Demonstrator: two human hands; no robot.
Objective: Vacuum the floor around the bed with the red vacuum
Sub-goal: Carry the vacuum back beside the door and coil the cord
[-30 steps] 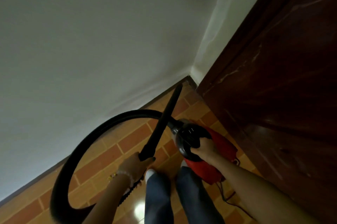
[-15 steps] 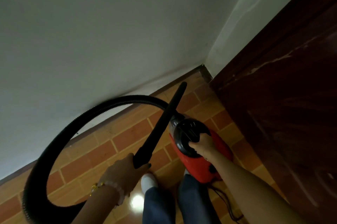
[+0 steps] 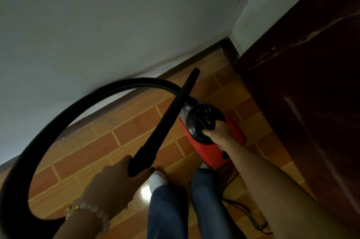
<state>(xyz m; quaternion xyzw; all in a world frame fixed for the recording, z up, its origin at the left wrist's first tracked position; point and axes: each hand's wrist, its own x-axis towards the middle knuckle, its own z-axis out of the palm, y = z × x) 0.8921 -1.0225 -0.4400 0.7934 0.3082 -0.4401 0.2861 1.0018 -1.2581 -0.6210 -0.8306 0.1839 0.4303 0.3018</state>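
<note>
The red vacuum (image 3: 209, 149) with its black round top hangs above the tiled floor (image 3: 124, 137), carried by my right hand (image 3: 216, 131), which grips its handle. My left hand (image 3: 116, 182) is closed around the base of the black nozzle tube (image 3: 165, 122). The tube points up and away toward the skirting at the wall corner, its tip above the floor. A black ribbed hose (image 3: 58, 120) loops from the vacuum's front out to the left and back under my left arm.
A white wall (image 3: 116, 24) runs along the left with a dark skirting. A dark wooden panel (image 3: 303, 102) closes the right side, leaving a narrow floor strip. My legs and a white shoe (image 3: 157, 179) stand below; the power cord (image 3: 245, 213) trails by my right foot.
The view has tilted and swung, so the corner sits higher and further right. Both hands keep their grips; the nozzle still points at the corner and the hose loop looks wider.
</note>
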